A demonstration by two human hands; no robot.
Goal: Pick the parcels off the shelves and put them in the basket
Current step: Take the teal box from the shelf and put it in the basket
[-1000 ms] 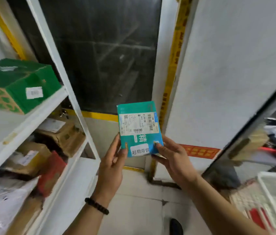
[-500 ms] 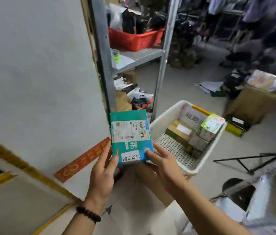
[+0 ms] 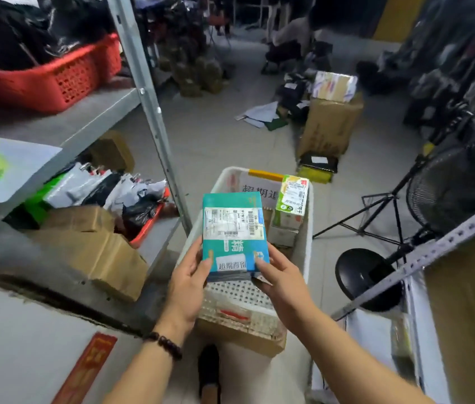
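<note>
A teal parcel (image 3: pixel 233 228) with a white shipping label is upright above the white basket (image 3: pixel 307 252). My left hand (image 3: pixel 186 282) grips its lower left edge and my right hand (image 3: pixel 281 282) grips its lower right corner. Inside the basket, at its far right, stands a green and white carton (image 3: pixel 291 201) on a grey box (image 3: pixel 283 236). The basket's perforated floor shows below the parcel. A brown cardboard box (image 3: pixel 239 335) sits under the basket's near end.
A metal shelf (image 3: pixel 149 91) on the left holds a red basket (image 3: pixel 55 80), cardboard boxes (image 3: pixel 96 252) and bagged parcels (image 3: pixel 108 188). A floor fan (image 3: pixel 449 182) and tripod stand right. More boxes (image 3: pixel 329 126) lie on the floor ahead. A person crouches at the back.
The view has swung from the corner wall round to the basket. Both hands kept hold of the teal parcel, which is now directly above the basket.
</note>
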